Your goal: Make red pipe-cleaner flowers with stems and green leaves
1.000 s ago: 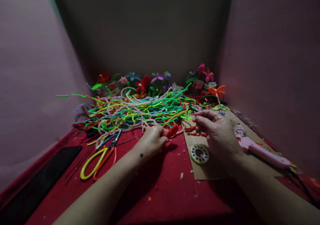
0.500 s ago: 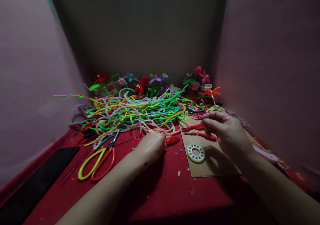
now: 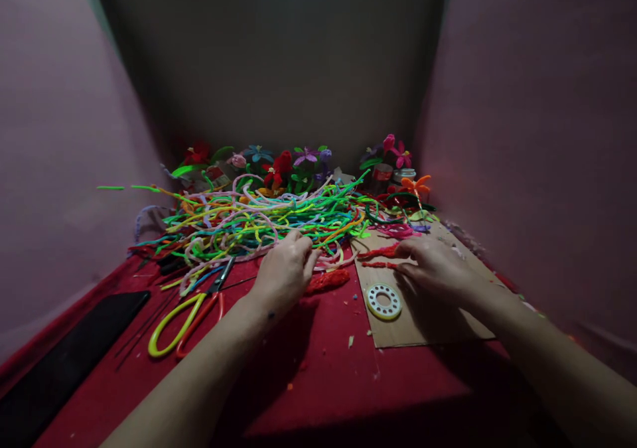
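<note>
My left hand (image 3: 288,265) is closed over the red cloth, its fingers bent together at the front edge of the pipe-cleaner pile (image 3: 269,216). What it pinches, if anything, is hidden. Just right of its wrist lies a fuzzy red pipe-cleaner piece (image 3: 328,281). My right hand (image 3: 432,265) is low over the cardboard sheet (image 3: 428,328), its fingers closing at the right ends of slim red pipe-cleaner pieces (image 3: 381,253). The fingers cover those ends. A white ring-shaped spool (image 3: 383,301) with holes rests below them on the cardboard.
Scissors (image 3: 189,322) with one yellow and one red handle lie left of my left forearm, beside thin dark rods (image 3: 146,332). A flat black object (image 3: 74,362) occupies the left edge. Pipe-cleaner flowers (image 3: 306,156) and jars (image 3: 404,176) line the back, between pink side walls.
My right hand has come down onto the slim red pieces from above the cardboard. My left hand has risen slightly leftward, toward the pile, uncovering more of the fuzzy red piece.
</note>
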A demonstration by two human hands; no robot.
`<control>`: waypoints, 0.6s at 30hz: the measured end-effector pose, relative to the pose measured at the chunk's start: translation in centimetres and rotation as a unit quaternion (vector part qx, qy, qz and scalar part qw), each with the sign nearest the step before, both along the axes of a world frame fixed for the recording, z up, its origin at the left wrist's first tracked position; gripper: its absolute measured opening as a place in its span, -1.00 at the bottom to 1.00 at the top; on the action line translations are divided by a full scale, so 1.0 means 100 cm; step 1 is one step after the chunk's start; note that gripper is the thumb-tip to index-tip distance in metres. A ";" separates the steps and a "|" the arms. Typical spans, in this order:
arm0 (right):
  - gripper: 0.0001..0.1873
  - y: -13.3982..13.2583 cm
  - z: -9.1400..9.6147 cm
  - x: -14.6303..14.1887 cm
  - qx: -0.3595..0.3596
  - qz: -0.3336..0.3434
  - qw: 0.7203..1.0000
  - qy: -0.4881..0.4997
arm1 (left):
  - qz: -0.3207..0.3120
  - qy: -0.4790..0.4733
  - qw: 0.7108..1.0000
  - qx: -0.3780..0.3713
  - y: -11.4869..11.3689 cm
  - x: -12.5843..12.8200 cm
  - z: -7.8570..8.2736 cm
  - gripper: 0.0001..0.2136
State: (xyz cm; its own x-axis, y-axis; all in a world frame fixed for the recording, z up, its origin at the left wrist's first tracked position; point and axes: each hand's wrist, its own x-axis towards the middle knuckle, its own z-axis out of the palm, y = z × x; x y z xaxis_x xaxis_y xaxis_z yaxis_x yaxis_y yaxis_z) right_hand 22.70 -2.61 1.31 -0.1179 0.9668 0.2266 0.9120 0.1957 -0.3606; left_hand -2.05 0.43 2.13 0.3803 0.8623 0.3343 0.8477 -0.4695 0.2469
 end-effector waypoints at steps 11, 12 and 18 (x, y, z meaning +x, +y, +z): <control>-0.79 0.008 -0.011 0.007 -0.002 0.006 0.987 -0.161 | -0.017 0.080 0.997 0.010 -0.003 0.004 -0.011 -0.78; -0.81 0.008 -0.007 0.008 0.001 0.000 0.987 -0.160 | -0.011 0.069 0.997 0.024 -0.004 0.004 -0.011 -0.80; -0.79 0.029 -0.004 0.009 0.032 -0.006 0.978 -0.204 | -0.021 -0.067 0.992 0.102 -0.005 0.003 -0.007 -0.78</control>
